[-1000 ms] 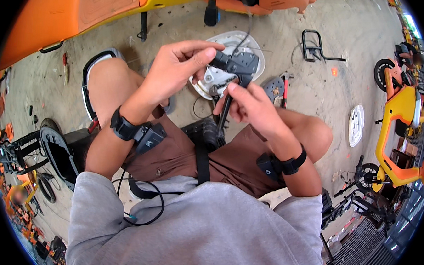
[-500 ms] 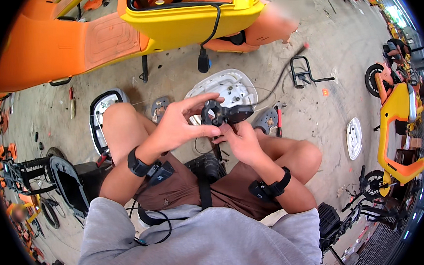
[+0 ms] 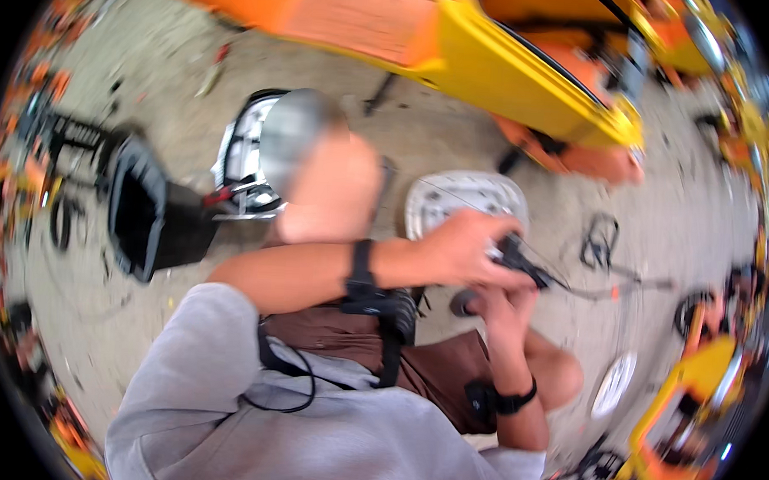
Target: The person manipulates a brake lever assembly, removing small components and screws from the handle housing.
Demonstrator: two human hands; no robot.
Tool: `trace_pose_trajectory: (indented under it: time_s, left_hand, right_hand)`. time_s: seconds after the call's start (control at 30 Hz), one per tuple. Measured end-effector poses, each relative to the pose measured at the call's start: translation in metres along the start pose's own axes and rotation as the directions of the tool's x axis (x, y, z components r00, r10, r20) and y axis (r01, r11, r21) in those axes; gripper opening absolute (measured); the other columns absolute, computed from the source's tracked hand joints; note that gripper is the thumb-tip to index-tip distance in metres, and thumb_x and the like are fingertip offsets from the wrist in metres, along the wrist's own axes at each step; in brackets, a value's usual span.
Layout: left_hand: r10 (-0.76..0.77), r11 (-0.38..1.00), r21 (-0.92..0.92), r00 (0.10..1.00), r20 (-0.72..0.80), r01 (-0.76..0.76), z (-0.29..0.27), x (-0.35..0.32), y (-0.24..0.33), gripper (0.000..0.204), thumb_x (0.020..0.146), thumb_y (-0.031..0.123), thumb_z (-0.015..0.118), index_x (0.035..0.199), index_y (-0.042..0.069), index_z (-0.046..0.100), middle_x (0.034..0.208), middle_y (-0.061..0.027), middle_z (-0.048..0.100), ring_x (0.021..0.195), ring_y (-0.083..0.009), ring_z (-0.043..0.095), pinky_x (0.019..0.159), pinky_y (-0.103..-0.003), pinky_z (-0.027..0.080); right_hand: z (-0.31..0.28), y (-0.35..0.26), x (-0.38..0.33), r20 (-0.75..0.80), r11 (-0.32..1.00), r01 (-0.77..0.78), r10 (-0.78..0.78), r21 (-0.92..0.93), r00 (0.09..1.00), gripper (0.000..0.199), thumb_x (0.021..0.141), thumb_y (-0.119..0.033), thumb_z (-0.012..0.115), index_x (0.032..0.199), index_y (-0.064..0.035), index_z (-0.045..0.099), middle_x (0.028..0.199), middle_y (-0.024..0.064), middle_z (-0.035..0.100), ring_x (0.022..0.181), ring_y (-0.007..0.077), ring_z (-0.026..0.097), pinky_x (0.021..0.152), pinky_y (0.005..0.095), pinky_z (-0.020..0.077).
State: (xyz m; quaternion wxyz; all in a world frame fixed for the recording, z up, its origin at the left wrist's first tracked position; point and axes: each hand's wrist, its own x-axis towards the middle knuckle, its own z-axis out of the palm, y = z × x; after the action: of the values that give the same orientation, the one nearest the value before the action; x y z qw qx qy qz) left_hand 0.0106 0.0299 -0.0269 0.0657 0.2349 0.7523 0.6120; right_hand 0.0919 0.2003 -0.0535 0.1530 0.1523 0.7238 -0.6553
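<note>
On a sandy, littered floor (image 3: 493, 150) the person sits with knees up, both hands meeting over the lap near the middle of the view. Their left hand (image 3: 458, 248) reaches across from the left and grasps a small black part (image 3: 518, 257), fingers curled over its top; thin wires trail from it toward the right. Just below, the right hand (image 3: 498, 311) comes up from the near right, fingers closed about the underside of the same part, though blur hides the exact grip. Each wrist wears a black band. Beyond the hands, a white round cover (image 3: 456, 200) lies flat on the floor. Far across the top stretches a large orange and yellow body (image 3: 506, 68). To the left stands a black box-like piece (image 3: 147, 214), and at the near right edge a yellow frame (image 3: 690, 386) shows, blurred.
</note>
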Motion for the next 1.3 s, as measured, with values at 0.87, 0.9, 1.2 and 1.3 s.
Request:
trace_pose_trajectory:
  time_s: [0.87,0.9,1.2,1.3]
  left_hand:
    - [0.020,0.991,-0.129,0.999,0.025,-0.017,0.088,0.017,0.009,0.053,0.062,0.030,0.082,0.095,0.001,0.054,0.079,-0.0166,0.063,0.080,-0.0383,0.061,0.073,-0.046,0.048]
    - [0.013,0.992,-0.123,1.000,0.024,-0.010,0.091,0.018,0.008,0.053,0.062,0.030,0.083,0.095,0.001,0.054,0.078,-0.0165,0.063,0.079,-0.0382,0.061,0.073,-0.046,0.047]
    - [-0.014,0.989,-0.144,1.000,-0.005,0.013,0.097,0.015,0.015,0.060,0.062,0.031,0.083,0.106,0.003,0.053,0.081,-0.0151,0.062,0.081,-0.0376,0.058,0.078,-0.045,0.044]
    - [0.033,0.988,-0.149,0.996,-0.082,-0.045,0.113,0.009,0.006,0.066,0.063,0.029,0.083,0.115,0.004,0.053,0.089,-0.0157,0.063,0.087,-0.0366,0.058,0.081,-0.045,0.044]
  right_hand:
    - [-0.106,0.119,0.012,0.013,0.708,0.121,-0.180,0.696,0.984,0.039,0.102,-0.030,0.042,0.135,-0.0106,0.041,0.119,0.0036,0.050,0.110,0.0158,0.050,0.094,0.0297,0.0454]
    - [-0.105,0.120,0.015,-0.078,0.724,0.123,-0.095,0.678,0.992,0.039,0.102,-0.030,0.042,0.136,-0.0107,0.041,0.119,0.0037,0.050,0.111,0.0159,0.049,0.095,0.0298,0.0447]
    - [-0.050,0.053,-0.009,-0.272,0.815,0.093,0.082,0.572,0.959,0.038,0.101,-0.029,0.044,0.135,-0.0118,0.041,0.121,0.0030,0.050,0.114,0.0160,0.049,0.098,0.0317,0.0430]
    - [-0.041,0.046,-0.016,-0.255,0.810,0.104,0.057,0.577,0.965,0.037,0.101,-0.029,0.044,0.135,-0.0122,0.042,0.121,0.0028,0.050,0.115,0.0160,0.049,0.100,0.0321,0.0426]
